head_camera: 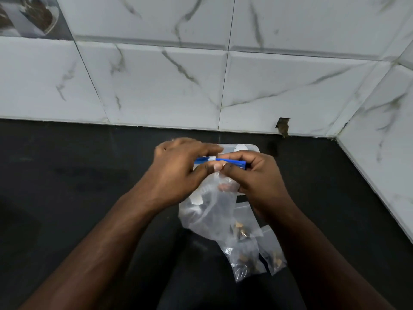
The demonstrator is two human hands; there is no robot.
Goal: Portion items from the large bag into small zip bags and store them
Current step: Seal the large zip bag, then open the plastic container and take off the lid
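A large clear bag (210,211) with a blue slider strip (232,162) along its top hangs over the black counter. My left hand (178,173) pinches the strip at the white slider tab (211,158). My right hand (257,175) grips the strip's right end. Both hands hold the bag up at its top. Below it lie small clear zip bags with brown pieces inside: one (243,231) under the large bag, one (245,262) nearer me, one (276,256) at the right.
A clear plastic container (245,148) stands behind the hands near the wall. The black counter (89,175) ends at a white marble-tiled wall (201,86) at the back and right. A chipped hole (283,126) is at the wall's base.
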